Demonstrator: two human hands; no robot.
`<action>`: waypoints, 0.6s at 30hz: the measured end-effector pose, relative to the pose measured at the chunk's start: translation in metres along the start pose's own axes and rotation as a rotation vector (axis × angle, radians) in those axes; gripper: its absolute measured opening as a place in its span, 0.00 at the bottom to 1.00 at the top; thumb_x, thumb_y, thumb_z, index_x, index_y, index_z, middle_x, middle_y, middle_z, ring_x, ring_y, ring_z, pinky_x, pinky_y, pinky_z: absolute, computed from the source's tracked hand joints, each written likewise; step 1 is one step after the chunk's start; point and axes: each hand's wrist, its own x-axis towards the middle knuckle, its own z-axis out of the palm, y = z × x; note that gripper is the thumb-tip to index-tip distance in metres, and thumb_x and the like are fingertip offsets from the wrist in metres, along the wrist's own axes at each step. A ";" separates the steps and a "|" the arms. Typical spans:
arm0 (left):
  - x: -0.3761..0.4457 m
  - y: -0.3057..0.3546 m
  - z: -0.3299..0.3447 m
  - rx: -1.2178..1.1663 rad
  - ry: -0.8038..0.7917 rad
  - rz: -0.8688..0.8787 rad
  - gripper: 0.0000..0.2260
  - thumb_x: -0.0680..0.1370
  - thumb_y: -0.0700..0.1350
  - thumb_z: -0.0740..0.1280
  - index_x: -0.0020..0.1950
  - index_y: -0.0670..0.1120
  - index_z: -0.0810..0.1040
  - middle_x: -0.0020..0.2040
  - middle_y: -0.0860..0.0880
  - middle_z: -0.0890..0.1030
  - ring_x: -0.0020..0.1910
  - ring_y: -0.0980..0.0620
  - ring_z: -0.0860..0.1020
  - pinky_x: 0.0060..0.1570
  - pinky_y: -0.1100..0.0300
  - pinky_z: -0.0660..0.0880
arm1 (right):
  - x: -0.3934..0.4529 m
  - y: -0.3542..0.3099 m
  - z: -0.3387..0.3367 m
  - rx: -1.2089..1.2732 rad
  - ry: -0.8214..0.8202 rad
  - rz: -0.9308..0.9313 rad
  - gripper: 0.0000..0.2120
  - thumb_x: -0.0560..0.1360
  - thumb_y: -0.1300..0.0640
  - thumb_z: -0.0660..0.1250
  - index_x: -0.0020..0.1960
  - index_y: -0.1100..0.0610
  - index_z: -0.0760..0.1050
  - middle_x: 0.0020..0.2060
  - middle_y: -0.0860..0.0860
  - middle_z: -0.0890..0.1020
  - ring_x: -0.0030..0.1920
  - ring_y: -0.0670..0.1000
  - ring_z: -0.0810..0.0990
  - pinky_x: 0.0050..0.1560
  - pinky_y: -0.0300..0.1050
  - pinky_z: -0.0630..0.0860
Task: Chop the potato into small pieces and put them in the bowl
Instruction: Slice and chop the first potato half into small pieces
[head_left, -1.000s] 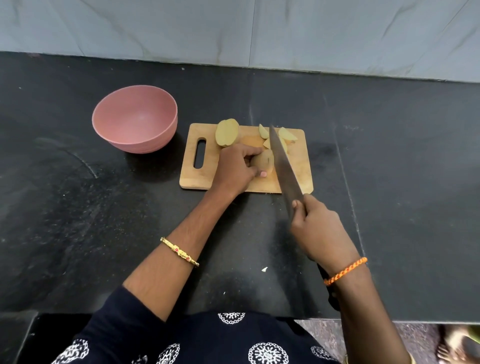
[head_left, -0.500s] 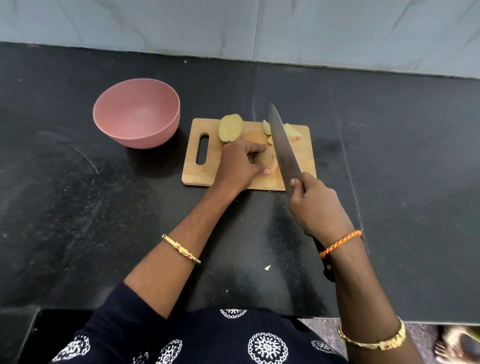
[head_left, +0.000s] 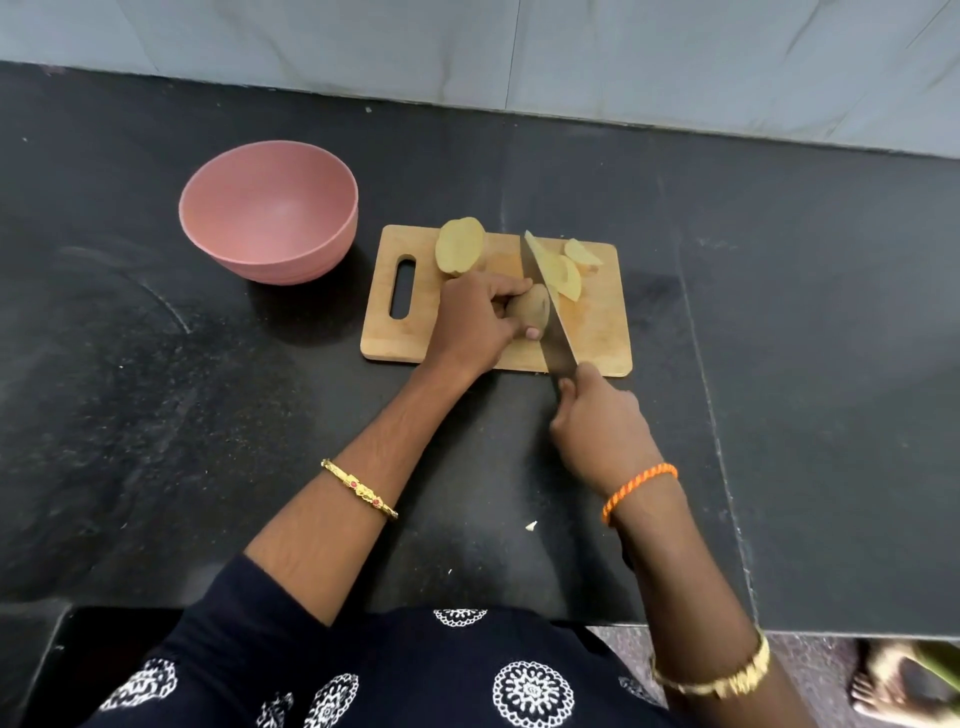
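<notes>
Mid-frame on the wooden cutting board (head_left: 602, 332), the left hand (head_left: 472, 325) pinches a brown potato piece (head_left: 531, 310); the right hand (head_left: 597, 431) grips a steel knife (head_left: 548, 301). No legible writing.

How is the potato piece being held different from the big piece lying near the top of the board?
The held potato piece shows mostly brown skin; the free potato half shows its pale cut face. The left hand grips the held piece with the knife at its right side; nothing touches the half. The held piece sits mid-board, the half at the far edge. Both rest on the cutting board, not in the pink bowl.
</notes>
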 end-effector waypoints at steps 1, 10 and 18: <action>0.000 0.001 -0.001 -0.004 -0.002 -0.001 0.25 0.65 0.35 0.77 0.60 0.39 0.78 0.58 0.44 0.80 0.54 0.58 0.75 0.46 0.82 0.68 | -0.006 0.004 0.001 0.010 -0.001 0.000 0.08 0.81 0.53 0.52 0.52 0.57 0.66 0.43 0.60 0.72 0.50 0.66 0.75 0.46 0.50 0.69; 0.000 0.003 -0.006 -0.007 -0.038 -0.036 0.25 0.64 0.36 0.78 0.60 0.39 0.78 0.58 0.44 0.80 0.50 0.58 0.75 0.42 0.83 0.68 | -0.019 0.016 -0.020 0.182 0.139 -0.101 0.16 0.81 0.54 0.54 0.34 0.53 0.60 0.30 0.55 0.72 0.33 0.57 0.72 0.33 0.44 0.65; 0.001 0.003 -0.006 0.000 -0.037 -0.040 0.25 0.63 0.37 0.78 0.60 0.39 0.78 0.57 0.44 0.81 0.50 0.59 0.76 0.42 0.83 0.68 | 0.004 0.001 -0.019 0.123 0.094 -0.129 0.12 0.81 0.53 0.53 0.39 0.54 0.65 0.34 0.53 0.73 0.36 0.56 0.74 0.36 0.45 0.69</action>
